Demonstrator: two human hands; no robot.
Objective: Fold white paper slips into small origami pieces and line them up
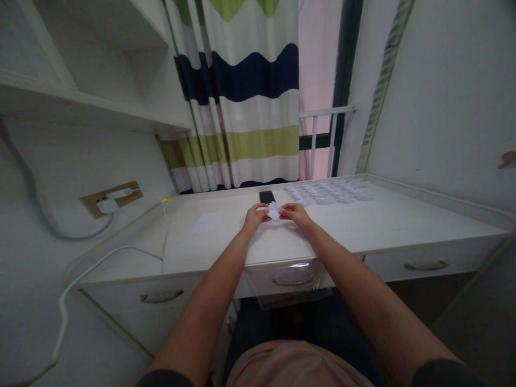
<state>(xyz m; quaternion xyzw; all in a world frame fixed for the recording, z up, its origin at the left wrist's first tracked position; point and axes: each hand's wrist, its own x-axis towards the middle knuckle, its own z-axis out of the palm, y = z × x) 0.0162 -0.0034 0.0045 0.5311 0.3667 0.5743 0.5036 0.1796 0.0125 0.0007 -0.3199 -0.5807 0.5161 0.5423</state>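
Between my two hands, just above the white desk, is a small folded piece of white paper. My left hand pinches its left side with thumb and fingers. On the other side, my right hand grips the right edge in the same way. The paper looks roughly diamond-shaped; its finer folds are too small to make out. Flat on the desk, left of my hands, lies white paper. Several rows of small folded white papers sit at the back right.
A black phone-like slab lies behind my hands. A white cable crosses the desk's left end, below a wall socket with a plug. Drawers with handles run under the front edge. A striped curtain hangs behind the desk.
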